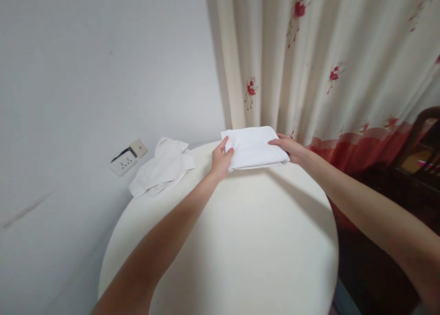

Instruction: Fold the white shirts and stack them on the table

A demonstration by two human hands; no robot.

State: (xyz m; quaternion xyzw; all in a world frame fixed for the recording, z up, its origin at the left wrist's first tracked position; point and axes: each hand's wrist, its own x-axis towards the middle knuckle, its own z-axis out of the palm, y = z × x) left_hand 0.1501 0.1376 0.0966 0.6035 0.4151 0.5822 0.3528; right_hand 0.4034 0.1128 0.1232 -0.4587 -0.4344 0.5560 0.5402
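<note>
A folded white cloth [256, 145] is held between my two hands at the far side of the round white table [240, 241]. My left hand [222, 158] grips its left edge, thumb on top. On the opposite edge, my right hand [288, 148] pinches it with the thumb above and fingers mostly hidden beneath. The folded layers show along its near edge. Whether its underside touches the tabletop, I cannot tell. To the left, a crumpled white cloth [163, 166] lies on the table against the wall, apart from both hands.
A pale wall [103, 67] borders the table on the left, with a socket [123, 162] and a small switch plate [138, 148]. Behind hangs a cream curtain [312, 77] with red flowers. Dark wooden furniture [402, 168] stands at the right.
</note>
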